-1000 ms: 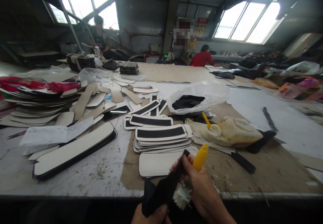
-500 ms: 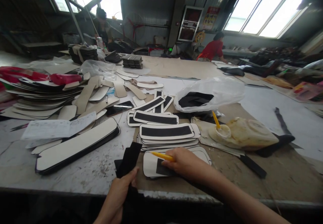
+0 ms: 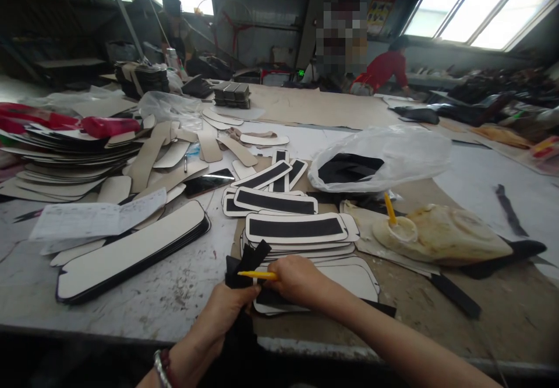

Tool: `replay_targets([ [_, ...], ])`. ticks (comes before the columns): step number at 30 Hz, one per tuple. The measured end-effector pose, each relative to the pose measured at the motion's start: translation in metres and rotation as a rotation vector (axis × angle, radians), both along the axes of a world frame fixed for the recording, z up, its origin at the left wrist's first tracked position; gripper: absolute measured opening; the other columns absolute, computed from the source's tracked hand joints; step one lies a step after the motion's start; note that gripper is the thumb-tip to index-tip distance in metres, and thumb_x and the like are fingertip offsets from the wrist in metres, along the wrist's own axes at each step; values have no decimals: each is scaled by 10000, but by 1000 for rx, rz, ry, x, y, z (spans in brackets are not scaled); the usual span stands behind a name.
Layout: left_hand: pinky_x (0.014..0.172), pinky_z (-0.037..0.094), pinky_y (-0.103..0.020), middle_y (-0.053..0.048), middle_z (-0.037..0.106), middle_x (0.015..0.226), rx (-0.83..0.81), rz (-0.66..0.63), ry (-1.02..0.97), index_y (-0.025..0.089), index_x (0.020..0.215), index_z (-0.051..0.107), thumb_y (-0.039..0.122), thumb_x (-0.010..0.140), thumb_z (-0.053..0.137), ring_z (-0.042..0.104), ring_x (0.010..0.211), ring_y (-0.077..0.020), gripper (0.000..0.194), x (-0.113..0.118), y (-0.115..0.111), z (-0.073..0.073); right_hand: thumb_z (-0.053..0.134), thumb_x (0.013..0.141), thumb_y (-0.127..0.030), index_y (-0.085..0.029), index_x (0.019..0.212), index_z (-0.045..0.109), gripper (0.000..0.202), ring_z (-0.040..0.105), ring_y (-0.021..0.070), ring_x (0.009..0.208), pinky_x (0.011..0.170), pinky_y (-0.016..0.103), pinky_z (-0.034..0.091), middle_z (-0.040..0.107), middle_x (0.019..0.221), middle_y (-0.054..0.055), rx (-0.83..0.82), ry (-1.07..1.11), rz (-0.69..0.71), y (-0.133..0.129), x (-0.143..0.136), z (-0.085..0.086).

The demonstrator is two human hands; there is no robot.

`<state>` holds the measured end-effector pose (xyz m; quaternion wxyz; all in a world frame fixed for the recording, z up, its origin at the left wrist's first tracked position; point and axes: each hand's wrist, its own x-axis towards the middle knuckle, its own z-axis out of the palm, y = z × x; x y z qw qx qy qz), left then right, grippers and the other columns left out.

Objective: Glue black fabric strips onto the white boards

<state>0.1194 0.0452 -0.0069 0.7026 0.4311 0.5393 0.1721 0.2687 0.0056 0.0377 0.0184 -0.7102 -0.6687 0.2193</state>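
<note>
My left hand (image 3: 225, 312) is closed on a bunch of black strips (image 3: 257, 254) at the table's front edge. Pinched in my right hand (image 3: 297, 280) is a slim yellow stick (image 3: 253, 274), its tip pointing left across the strips near my left thumb. Under my right hand lies a white curved piece (image 3: 349, 277) on a small pile; a black strip (image 3: 382, 307) sticks out past its lower right side, and its middle is hidden by my hand and forearm. Just behind, a stack of white pieces has a black strip (image 3: 297, 226) lying on the top one.
To the left lie a stack of long white pieces (image 3: 135, 248), a paper sheet (image 3: 100, 213) and a phone (image 3: 209, 182). On the right are a clear bag (image 3: 406, 155) of black pieces and a yellowed container (image 3: 454, 236) with another yellow stick (image 3: 390, 208). Two people are farther back.
My right hand has moved left, bringing the yellow stick to the black strips in my left hand. My left hand has shifted right and up. A black strip now shows along the front white piece.
</note>
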Motion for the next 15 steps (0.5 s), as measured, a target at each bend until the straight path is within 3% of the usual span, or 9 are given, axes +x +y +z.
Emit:
replay_targets([
  [4, 429, 272, -252, 34, 461, 326, 105, -34, 116, 177, 381, 503, 235, 512, 652, 391, 374, -107, 207, 1, -1, 0, 632, 701, -328, -208, 715, 689, 134, 611, 219, 621, 485, 247, 286, 683, 678, 59, -30, -9, 5, -10, 6, 9],
  [7, 454, 297, -268, 16, 457, 315, 139, -60, 177, 185, 322, 468, 318, 527, 664, 390, 372, -113, 313, -1, -2, 0, 641, 692, -277, -215, 702, 676, 72, 604, 208, 637, 502, 243, 289, 674, 666, 45, -84, -25, -33, -38, 34, 19],
  [12, 466, 331, -284, 1, 459, 312, 154, -87, 216, 194, 293, 450, 419, 529, 674, 410, 375, -131, 395, -4, -3, 1, 499, 794, -325, -200, 767, 617, 174, 589, 176, 699, 599, 241, 337, 659, 764, 42, -192, 17, -296, -93, 97, 26],
  [15, 455, 328, -277, 3, 447, 303, 178, -102, 246, 198, 276, 441, 436, 526, 671, 400, 371, -126, 415, -3, -3, 2, 440, 829, -341, -202, 826, 591, 205, 596, 177, 753, 645, 242, 351, 657, 812, 45, -167, -24, -414, -105, 112, 18],
])
